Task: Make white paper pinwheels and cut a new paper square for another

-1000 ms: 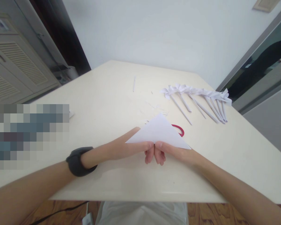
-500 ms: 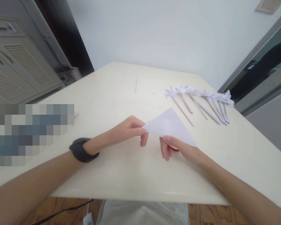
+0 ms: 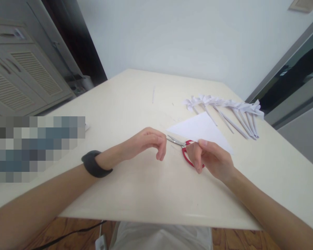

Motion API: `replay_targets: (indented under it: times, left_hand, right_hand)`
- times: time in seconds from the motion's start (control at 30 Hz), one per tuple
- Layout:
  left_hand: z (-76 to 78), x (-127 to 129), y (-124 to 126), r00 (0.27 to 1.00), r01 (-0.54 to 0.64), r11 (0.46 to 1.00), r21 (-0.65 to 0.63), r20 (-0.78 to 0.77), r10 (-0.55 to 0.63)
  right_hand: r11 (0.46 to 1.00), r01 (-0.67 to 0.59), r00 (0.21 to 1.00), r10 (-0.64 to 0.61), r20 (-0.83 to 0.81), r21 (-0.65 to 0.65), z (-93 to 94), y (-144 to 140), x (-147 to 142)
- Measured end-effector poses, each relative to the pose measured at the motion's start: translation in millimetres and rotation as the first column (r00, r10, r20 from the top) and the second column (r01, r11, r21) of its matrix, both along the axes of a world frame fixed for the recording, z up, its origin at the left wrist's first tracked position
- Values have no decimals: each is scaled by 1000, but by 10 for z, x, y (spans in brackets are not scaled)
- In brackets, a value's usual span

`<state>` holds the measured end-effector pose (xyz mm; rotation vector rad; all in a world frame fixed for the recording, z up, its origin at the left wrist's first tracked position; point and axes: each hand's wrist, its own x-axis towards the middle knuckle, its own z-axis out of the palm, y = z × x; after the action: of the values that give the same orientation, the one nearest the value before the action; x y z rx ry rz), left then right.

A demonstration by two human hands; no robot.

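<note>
Fingers of the right hand (image 3: 211, 158) pinch the near edge of a white paper triangle (image 3: 200, 130), thumb on top, holding it just above the table (image 3: 135, 194); whether its far point touches the surface I cannot tell. Under that hand lie red-handled scissors (image 3: 184, 147), blades pointing left toward the left hand (image 3: 146, 142), which is curled loosely, holds nothing, and hovers near the blade tips. The folded sheet looks light, thin and floppy, likely to crease or slip, so a pinch close to the fold or at a corner suits it best. Farther right lies a row of white paper flowers on rolled stems (image 3: 226, 109).
</note>
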<state>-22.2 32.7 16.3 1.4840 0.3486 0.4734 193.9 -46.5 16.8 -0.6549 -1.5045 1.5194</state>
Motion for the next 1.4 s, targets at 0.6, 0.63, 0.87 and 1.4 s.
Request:
replay_targets:
  times: [0.6,0.63,0.87,1.4]
  left_hand:
    - [68,77,-193,996,13,999,-30,89,-10]
    - [70,78,-194,996,12,999,-29,90,-9]
    - [40,67,-170,997,9,1000,1,79,-9]
    - [-60,56,-150,984,67,996,-66,167,-55]
  right_hand:
    - [994,-26,995,15,101,105,-112,27,17]
    - [994,-25,995,15,98,108,-110,27,18]
    - [993,-38,996,28,89,115,-129,22,8]
    - [991,-59,994,47,100,120,-172,9,-14]
